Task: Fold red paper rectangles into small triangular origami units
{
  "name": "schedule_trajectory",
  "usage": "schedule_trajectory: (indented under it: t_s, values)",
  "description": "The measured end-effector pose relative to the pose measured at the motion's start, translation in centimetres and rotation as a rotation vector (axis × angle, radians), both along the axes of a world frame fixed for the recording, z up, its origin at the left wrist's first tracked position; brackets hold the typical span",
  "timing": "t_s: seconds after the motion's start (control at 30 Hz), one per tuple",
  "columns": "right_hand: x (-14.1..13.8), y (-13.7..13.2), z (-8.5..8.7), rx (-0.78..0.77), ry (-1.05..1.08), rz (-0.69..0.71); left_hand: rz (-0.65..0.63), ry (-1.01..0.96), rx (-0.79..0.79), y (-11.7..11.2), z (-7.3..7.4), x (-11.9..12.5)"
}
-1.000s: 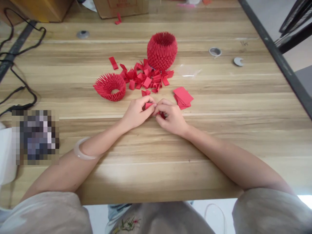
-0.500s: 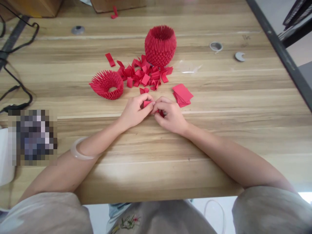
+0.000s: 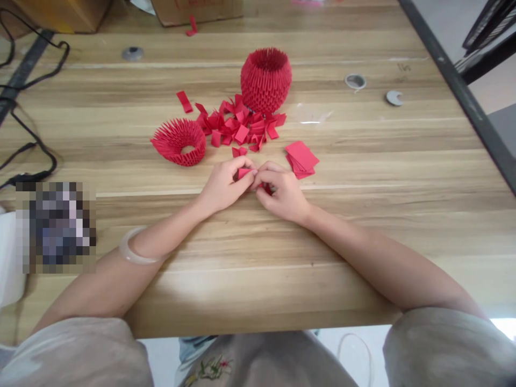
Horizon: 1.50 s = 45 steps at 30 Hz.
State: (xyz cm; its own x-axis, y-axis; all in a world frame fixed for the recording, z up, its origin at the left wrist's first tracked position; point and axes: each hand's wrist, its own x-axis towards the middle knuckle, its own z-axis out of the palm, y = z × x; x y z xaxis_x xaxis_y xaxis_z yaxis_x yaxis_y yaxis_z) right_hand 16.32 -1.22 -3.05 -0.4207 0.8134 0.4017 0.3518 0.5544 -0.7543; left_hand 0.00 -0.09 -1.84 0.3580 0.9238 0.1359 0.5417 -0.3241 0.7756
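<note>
My left hand [image 3: 224, 185] and my right hand [image 3: 282, 192] meet at the middle of the wooden table [image 3: 363, 215], fingers pinched together on a small red paper piece [image 3: 244, 173]. A bit more red paper shows under my right fingers. Just beyond my hands lies a pile of folded red paper pieces [image 3: 242, 124]. A red modular-origami ring [image 3: 178, 142] sits to the left of the pile. A taller red origami vase shape [image 3: 265, 79] stands behind it. A small stack of flat red paper sheets [image 3: 301, 158] lies right of my right hand.
Black cables [image 3: 28, 107] trail along the table's left side. Cardboard boxes [image 3: 193, 9] stand at the far edge. A tape roll [image 3: 355, 81], a grey crescent-shaped scrap [image 3: 394, 97] and a clear plastic scrap [image 3: 312, 115] lie far right. The table's dark right edge [image 3: 463, 91] runs diagonally.
Both hands stay pinched on the red paper piece with only slight finger movement. The view shifted a little; nothing on the table moved.
</note>
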Motion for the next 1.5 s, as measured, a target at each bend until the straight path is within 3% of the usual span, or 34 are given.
schedule_trajectory:
  t_s: [1.5]
  values:
    - [-0.03, -0.04, 0.13, -0.016, -0.013, -0.002, 0.001, 0.0, -0.023, -0.03, 0.02, -0.06]
